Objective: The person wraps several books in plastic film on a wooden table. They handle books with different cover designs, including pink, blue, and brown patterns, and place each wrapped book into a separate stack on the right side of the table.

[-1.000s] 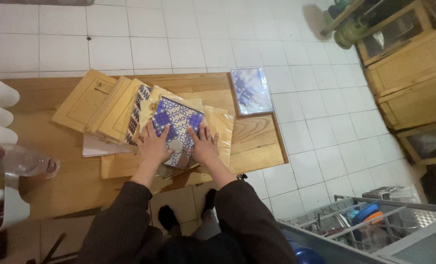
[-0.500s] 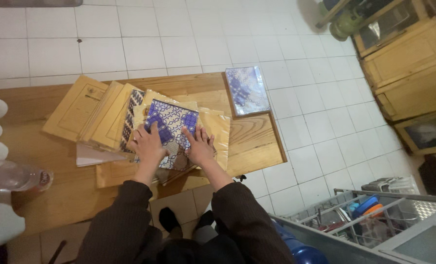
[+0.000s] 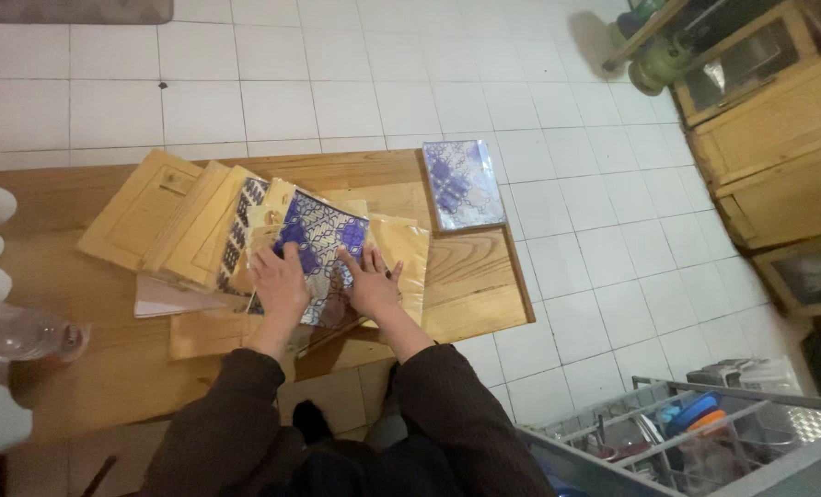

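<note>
The blue and white patterned packet (image 3: 323, 248) lies flat on top of a spread of clear-wrapped tan packets (image 3: 401, 258) on the wooden table (image 3: 475, 276). Both hands press it with fingers stretched out, not gripping: the left hand (image 3: 280, 281) on its left half, the right hand (image 3: 369, 283) on its lower right edge. Yellow-brown folders (image 3: 148, 212) fan out just beside it on the left. A second blue patterned packet (image 3: 463, 184) sits apart at the table's far right corner, and a plastic bottle (image 3: 24, 333) lies well apart near the left edge.
</note>
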